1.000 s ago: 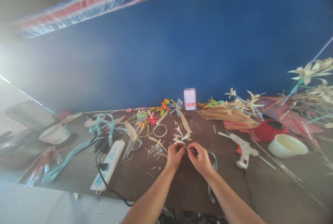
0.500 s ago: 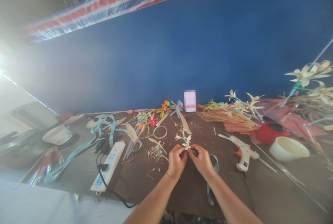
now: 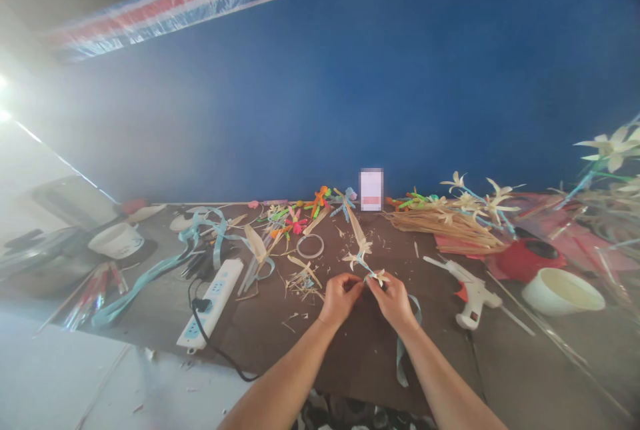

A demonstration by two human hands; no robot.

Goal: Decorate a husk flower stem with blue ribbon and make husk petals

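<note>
A small spray of cream flowers [image 3: 361, 259] on a pale blue stem rises in front of my hands, over the dark tabletop. My right hand [image 3: 391, 301] is closed, pinching the spray near its lowest bloom. Close beside it, my left hand [image 3: 339, 302] is closed too, thumb and fingertips together; what they grip is too small to make out. A light blue ribbon [image 3: 402, 360] hangs down by my right wrist, partly hidden behind it. Left of my hands lies a small heap of straw-coloured scraps [image 3: 304, 281].
To the right lie a white glue gun [image 3: 473, 297], a white bowl [image 3: 563, 291] and a bundle of dried strips [image 3: 445, 227]. A power strip [image 3: 213, 303] with a black cord is at left. Beyond are a clear ring [image 3: 310, 246] and coloured pipe-cleaner shapes [image 3: 295, 221].
The flower spray has tilted over to the right, and my left fingers have come slightly away from its lowest bloom. The view has shifted a little.
</note>
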